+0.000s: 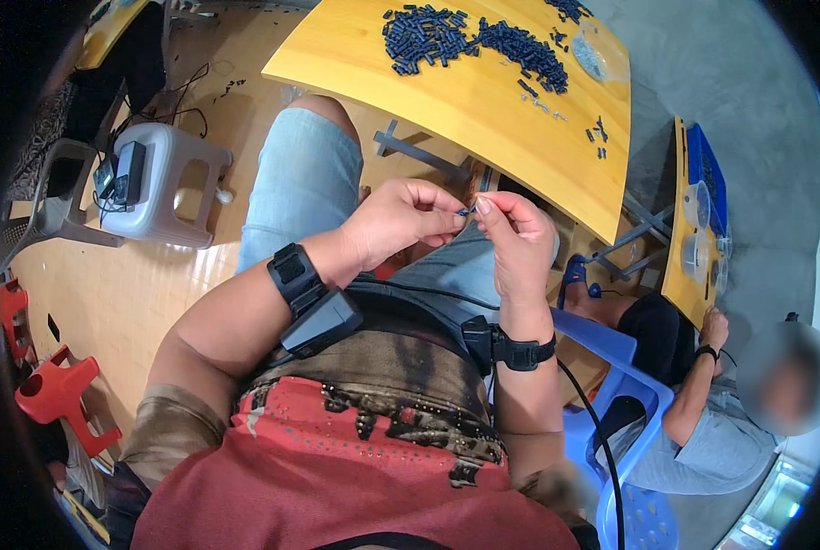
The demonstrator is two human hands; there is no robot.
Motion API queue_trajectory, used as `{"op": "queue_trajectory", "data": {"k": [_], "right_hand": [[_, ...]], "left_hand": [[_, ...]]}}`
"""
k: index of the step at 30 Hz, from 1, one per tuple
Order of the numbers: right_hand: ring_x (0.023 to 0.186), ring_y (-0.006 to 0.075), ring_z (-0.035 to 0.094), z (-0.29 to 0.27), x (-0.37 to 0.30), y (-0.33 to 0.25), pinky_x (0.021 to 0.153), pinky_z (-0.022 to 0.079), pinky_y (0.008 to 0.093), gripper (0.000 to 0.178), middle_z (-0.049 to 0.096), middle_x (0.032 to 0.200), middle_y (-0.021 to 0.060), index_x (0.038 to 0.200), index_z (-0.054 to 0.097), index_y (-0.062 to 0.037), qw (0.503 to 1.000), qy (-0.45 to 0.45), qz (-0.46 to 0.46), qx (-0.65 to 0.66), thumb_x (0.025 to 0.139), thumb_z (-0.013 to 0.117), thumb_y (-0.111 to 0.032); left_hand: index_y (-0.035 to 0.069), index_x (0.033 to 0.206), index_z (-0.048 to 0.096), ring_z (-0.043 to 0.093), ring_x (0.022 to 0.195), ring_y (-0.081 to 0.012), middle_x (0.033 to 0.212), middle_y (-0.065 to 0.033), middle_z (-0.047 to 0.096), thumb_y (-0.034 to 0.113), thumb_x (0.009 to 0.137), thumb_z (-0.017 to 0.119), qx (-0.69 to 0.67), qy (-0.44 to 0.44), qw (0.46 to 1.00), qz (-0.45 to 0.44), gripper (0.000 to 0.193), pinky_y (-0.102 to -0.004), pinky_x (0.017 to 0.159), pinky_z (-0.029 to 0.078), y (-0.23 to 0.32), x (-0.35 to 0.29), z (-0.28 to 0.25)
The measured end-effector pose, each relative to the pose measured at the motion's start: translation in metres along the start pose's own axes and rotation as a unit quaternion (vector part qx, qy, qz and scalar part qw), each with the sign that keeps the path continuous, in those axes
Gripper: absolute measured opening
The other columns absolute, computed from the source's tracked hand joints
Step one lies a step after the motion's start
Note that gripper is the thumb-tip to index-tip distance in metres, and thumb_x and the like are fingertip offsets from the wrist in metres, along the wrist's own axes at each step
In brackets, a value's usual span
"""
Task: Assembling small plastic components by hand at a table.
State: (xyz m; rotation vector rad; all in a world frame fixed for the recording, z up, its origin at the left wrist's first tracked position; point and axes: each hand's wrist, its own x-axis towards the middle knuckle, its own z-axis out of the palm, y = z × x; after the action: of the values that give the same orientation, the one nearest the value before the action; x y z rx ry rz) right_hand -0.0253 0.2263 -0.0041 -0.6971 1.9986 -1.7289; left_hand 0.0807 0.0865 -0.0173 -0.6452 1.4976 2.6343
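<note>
My left hand (401, 220) and my right hand (520, 240) meet over my lap, fingertips almost touching. Between the left thumb and fingers a small dark piece (464, 213) is pinched, its end just showing. The right thumb and forefinger are pressed together beside it; whatever they hold is too small to make out. Beyond my hands, the yellow table (465, 115) bears a heap of small dark cylindrical pieces (423, 38) and a second pile (524, 55) to its right. A few loose dark pieces (600, 131) lie near the table's right edge, and tiny clear parts (543, 106) are by the second pile.
A clear round tub (602, 50) stands on the table's right side. Black cables cross my lap and right side. At right, another person sits on a blue chair (625, 367) by a second yellow table (689, 266). Grey (158, 179) and red stools (66, 390) stand left.
</note>
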Motion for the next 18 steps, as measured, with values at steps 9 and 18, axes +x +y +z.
{"op": "queue_trajectory", "data": {"k": [9,18], "right_hand": [[0.069,0.0047,0.055,0.0025,0.0016,0.0029,0.062,0.044,0.0193,0.008,0.065,0.077,-0.0005,0.087,0.068,-0.0001,0.999,0.003,-0.021,-0.041,0.081,0.07,-0.005],[0.066,0.0059,0.055,0.0082,0.0032,-0.0045,0.059,0.044,0.0206,0.008,0.065,0.075,0.0028,0.084,0.068,0.0005,0.989,0.014,-0.08,-0.121,0.08,0.07,-0.006]], "left_hand": [[0.003,0.095,0.064,0.054,0.058,-0.0044,0.073,-0.0017,0.063,0.018,0.086,0.068,-0.025,-0.009,0.999,-0.023,0.018,-0.0167,0.046,0.038,0.0012,0.0,-0.0012],[0.004,0.091,0.066,0.056,0.062,-0.0046,0.074,-0.0005,0.064,0.021,0.087,0.067,-0.016,-0.01,1.0,0.003,0.017,-0.0169,0.053,0.042,-0.0023,0.0043,-0.003]]}}
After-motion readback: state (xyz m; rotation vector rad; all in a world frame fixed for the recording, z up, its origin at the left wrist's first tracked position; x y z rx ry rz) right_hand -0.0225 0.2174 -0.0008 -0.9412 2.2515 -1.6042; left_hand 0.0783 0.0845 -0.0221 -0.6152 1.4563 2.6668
